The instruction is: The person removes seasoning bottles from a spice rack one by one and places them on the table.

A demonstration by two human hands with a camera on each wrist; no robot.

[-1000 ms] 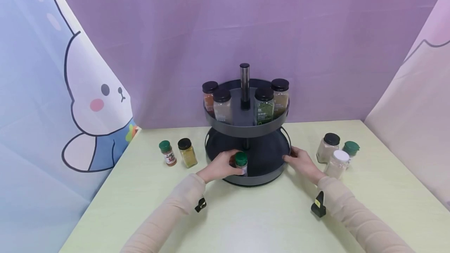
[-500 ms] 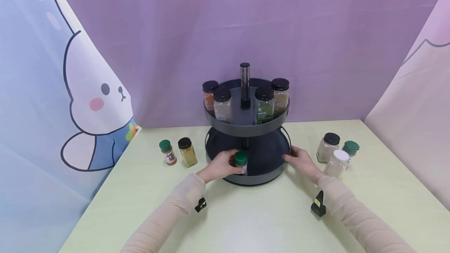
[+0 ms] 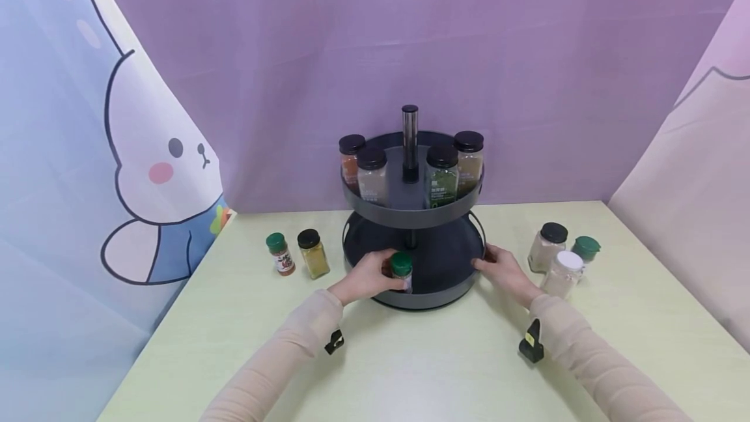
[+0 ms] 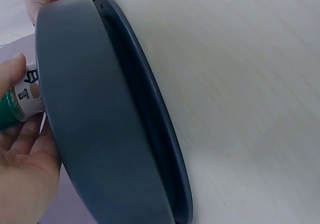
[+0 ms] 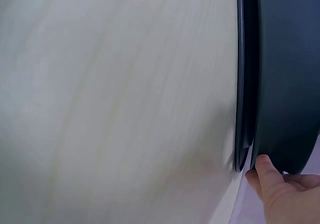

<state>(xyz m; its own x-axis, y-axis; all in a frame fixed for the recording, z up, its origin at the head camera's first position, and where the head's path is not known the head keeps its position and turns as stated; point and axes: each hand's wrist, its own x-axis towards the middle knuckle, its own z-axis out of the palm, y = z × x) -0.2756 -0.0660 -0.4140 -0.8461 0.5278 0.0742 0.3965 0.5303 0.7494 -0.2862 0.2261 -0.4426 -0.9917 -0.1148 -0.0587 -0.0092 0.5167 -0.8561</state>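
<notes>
A black two-tier spice rack with a lower tray (image 3: 418,300) and an upper tray (image 3: 410,217) stands on the table. My left hand (image 3: 368,277) holds a small green-lidded spice jar (image 3: 402,266) upright at the front of the lower tray. In the left wrist view, thumb and fingers close around the jar's white label (image 4: 29,94), just past the tray wall. At the right side of the rack, my right hand (image 3: 505,273) grips the lower tray's edge. The right wrist view has the thumb (image 5: 265,165) on the tray's outer wall, the other fingers partly hidden.
Several black-lidded jars stand on the upper tray, among them a green herb jar (image 3: 442,178). Left of the rack are a green-lidded jar (image 3: 281,256) and a yellow spice jar (image 3: 314,256). To the right stand a black-lidded jar (image 3: 545,249), a white-lidded jar (image 3: 561,275) and a green-lidded shaker (image 3: 586,249).
</notes>
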